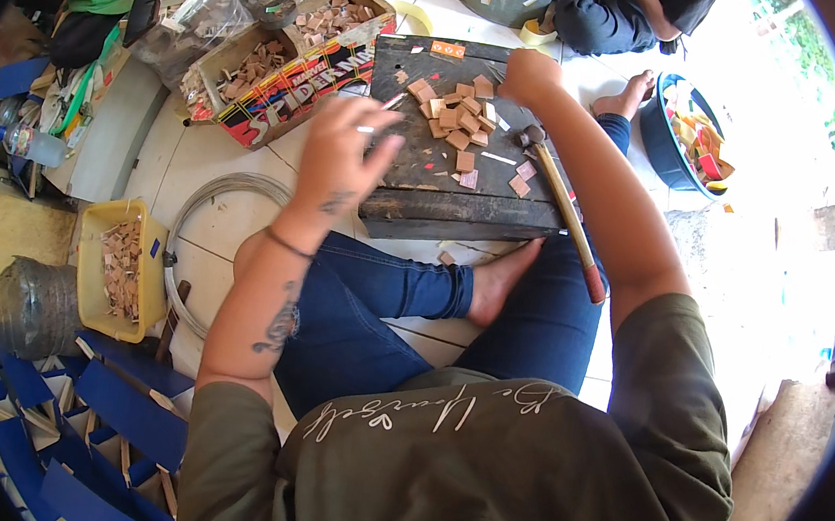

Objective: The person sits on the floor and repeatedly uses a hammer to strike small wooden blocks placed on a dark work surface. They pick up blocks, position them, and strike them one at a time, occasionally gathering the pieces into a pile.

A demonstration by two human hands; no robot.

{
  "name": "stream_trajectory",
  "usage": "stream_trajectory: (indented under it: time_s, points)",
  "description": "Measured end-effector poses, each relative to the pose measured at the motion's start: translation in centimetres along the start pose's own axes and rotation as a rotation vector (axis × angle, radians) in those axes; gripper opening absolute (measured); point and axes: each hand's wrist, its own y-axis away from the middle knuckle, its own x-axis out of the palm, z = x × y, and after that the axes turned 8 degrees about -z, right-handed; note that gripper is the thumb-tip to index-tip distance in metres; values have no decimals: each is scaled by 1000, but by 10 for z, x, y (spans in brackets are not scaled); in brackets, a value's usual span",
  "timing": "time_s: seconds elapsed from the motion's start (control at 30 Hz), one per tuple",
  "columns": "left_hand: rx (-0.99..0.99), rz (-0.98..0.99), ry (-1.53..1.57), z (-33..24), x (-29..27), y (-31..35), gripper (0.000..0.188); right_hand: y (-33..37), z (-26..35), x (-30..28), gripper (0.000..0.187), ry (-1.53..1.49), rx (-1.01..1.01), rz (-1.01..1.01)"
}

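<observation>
My left hand (340, 143) hovers over the left edge of a dark, worn wooden box (408, 197), its thumb and fingers apart. A pale, pink-edged sliver shows by its fingertips; I cannot tell whether the hand touches it. At the box's far right corner my right hand (534, 78) is closed, and what it may hold is hidden. Between them lies a loose pile of small square wooden tiles (466, 120). A few pinkish squares (518, 185) lie nearer me. A hammer (566, 200) rests along the right side, its head on the box and its red-ended handle toward me.
Wooden pieces fill a printed cardboard box (268, 118) and a yellow bin (147, 270) on the left. A wire coil (179, 228) lies beside my leg. Blue panels (137, 409) are stacked lower left. A blue tub (661, 148) stands right; another person (601, 22) sits beyond.
</observation>
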Motion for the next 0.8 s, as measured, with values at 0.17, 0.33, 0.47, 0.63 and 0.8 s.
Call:
stream_trajectory:
  time_s: [0.17,0.33,0.47,0.63,0.8]
  points:
    - [64,138,6,-46,45,-13,19,15,-39,-1,30,-445,52,-2]
    - [-37,154,-80,-56,63,1,23,60,-54,6,21,-1307,165,-10]
    - [-107,101,33,-59,70,5,25,99,-45,6,17,-1753,226,87]
    - [-191,86,262,-70,62,17,26,139,-24,-2,26,-1913,149,83]
    - [-219,33,233,-80,51,43,17,161,-10,-3,14,-1757,164,55]
